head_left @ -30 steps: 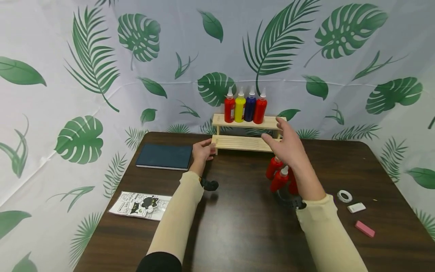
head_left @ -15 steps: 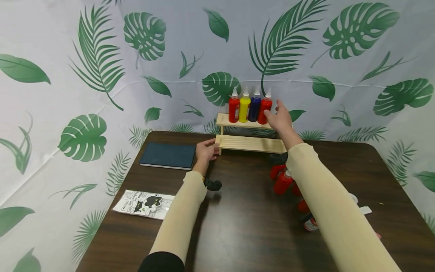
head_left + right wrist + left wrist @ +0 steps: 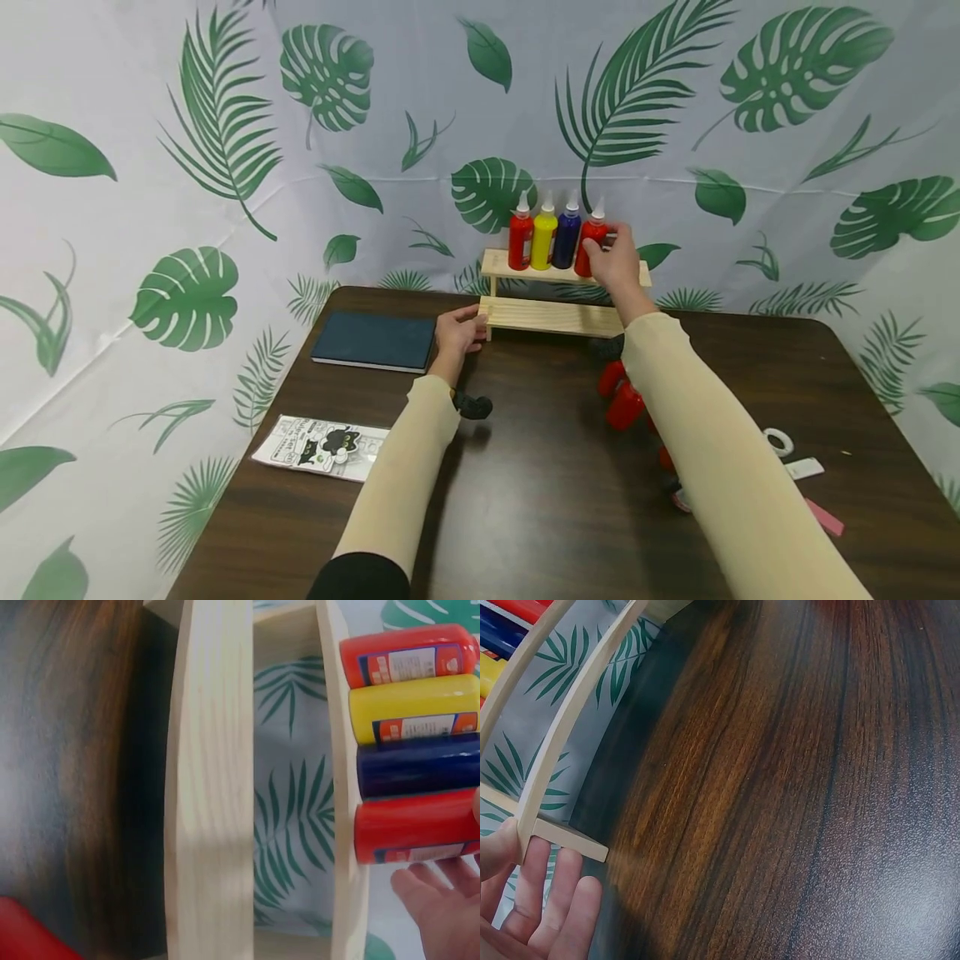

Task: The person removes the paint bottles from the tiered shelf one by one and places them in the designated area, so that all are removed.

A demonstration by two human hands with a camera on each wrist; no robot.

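The right hand is up at the top step of the wooden shelf, its fingers curled around the rightmost red bottle, which stands upright on that step. In the right wrist view the fingers lie against that red bottle. Directly left of the right hand, in 1 tight row touching each other, stand a dark blue bottle, a yellow bottle and a second red bottle.

The left hand grips the left end of the shelf's lower step, thumb over the top edge and fingers under the shelf's corner, where it meets the dark wooden surface.

Below the right forearm, a cluster of red bottles sits on the surface, partly hidden by the sleeve. Left of the left hand lies a dark blue notebook, and nearer the person, beside the left forearm, a printed packet. Right of the right forearm lie a tape roll, a white eraser and a pink eraser.
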